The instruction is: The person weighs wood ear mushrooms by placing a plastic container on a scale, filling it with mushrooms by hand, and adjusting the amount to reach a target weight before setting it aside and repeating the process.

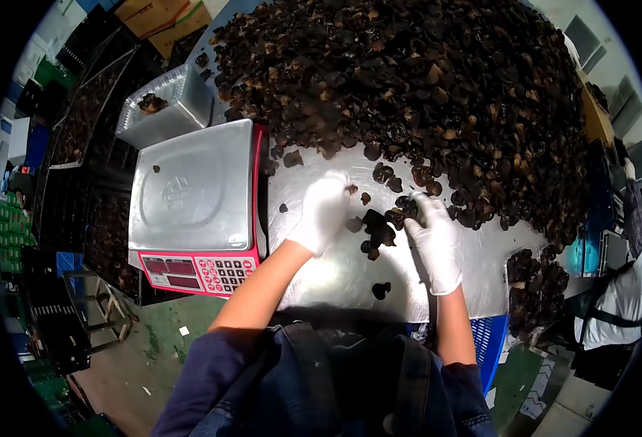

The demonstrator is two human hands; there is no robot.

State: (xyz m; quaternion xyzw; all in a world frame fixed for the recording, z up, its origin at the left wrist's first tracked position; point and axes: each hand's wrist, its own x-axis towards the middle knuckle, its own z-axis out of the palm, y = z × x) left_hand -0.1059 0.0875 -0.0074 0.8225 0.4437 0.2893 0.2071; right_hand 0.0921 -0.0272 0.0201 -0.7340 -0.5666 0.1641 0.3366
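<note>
Across the metal table [485, 255], over its far part, spreads a heap [401, 80] of dark, curled fungus, breaking into loose bits along its near edge. To the left stands the scale [190, 189], red-sided, with a bright flat pan. Just behind it are clear tubs [186, 109], nested in a stack. By the table's right end lies a smaller pile [536, 291] of the same fungus.

Both hands wear white gloves. The left hand [324, 211] is over the bare metal, washed out by glare; whether it holds anything I cannot tell. The right hand [437, 247] has thumb and forefinger narrowly parted at a dark bit [406, 206]; whether it is pinched, I cannot tell. Between the hands sits a loose clump [377, 231], with a lone piece [381, 290] nearer the front edge. Smallest is a scrap [156, 168] on the scale's pan
</note>
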